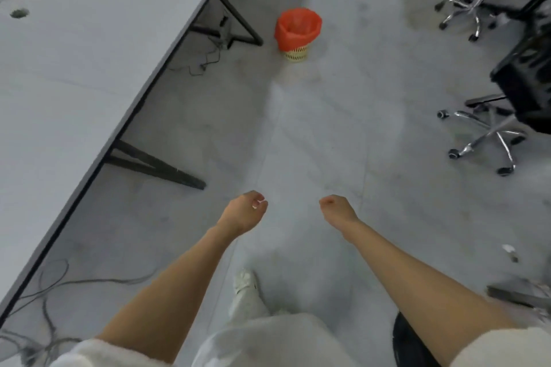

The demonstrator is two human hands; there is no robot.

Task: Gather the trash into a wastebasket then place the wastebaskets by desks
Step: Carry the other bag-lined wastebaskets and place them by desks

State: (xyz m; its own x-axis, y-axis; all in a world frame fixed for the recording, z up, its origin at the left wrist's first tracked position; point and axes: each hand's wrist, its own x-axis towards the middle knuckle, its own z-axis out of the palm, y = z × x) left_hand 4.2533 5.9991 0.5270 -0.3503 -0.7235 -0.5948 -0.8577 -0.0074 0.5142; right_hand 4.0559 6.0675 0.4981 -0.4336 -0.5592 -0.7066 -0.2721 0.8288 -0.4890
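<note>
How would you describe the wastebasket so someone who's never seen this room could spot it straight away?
Follow the long grey desk along its edge to its black angled leg. On the floor just right of that leg stands the wastebasket. It is a small cream woven basket with a bright red-orange liner, the only vivid colour there.

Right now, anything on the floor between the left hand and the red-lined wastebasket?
No. In the head view, bare grey floor runs from the left hand to the wastebasket. Desk leg stands off to the left.
</note>
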